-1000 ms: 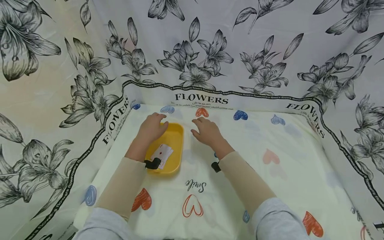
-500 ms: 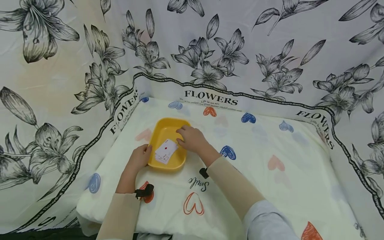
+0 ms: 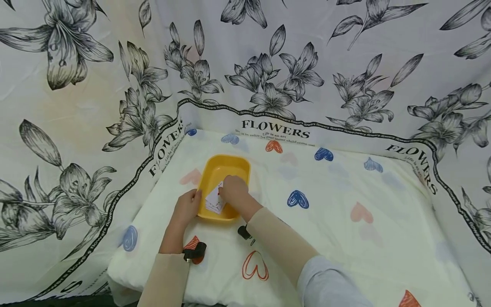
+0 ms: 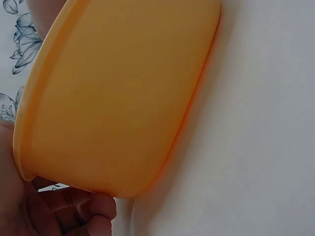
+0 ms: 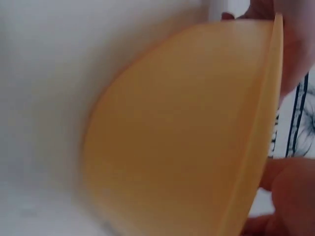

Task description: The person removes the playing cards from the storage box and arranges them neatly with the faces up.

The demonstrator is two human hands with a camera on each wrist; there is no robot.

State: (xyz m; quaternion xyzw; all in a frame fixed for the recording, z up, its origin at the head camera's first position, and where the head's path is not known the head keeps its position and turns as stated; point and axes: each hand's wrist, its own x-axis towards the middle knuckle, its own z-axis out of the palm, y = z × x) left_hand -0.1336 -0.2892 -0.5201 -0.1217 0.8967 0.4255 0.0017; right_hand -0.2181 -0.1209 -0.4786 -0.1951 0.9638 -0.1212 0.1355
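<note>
A yellow plastic tray (image 3: 241,164) stands on the heart-print cloth, left of centre in the head view. My left hand (image 3: 186,209) grips its near left side, thumb at the rim; in the left wrist view the curled fingers (image 4: 101,206) reach beneath the tray's end. Inside lies a small pile of white playing cards (image 3: 214,201) with red marks. Reaching over the right rim, my right hand (image 3: 235,189) pinches the cards' right edge; its lower fingers are hidden by the hand itself. The tray's outer wall (image 5: 182,132) fills most of the right wrist view.
White cloth (image 3: 326,238) with printed hearts covers the surface beneath the tray. A flower-print curtain (image 3: 284,81) hangs along the back and sides. Black straps with small cameras (image 3: 194,251) sit on both wrists.
The left hand came back from the tray's far end to grip its near left side. The right hand moved left over the rim, down to the cards. The cards' outline has shifted.
</note>
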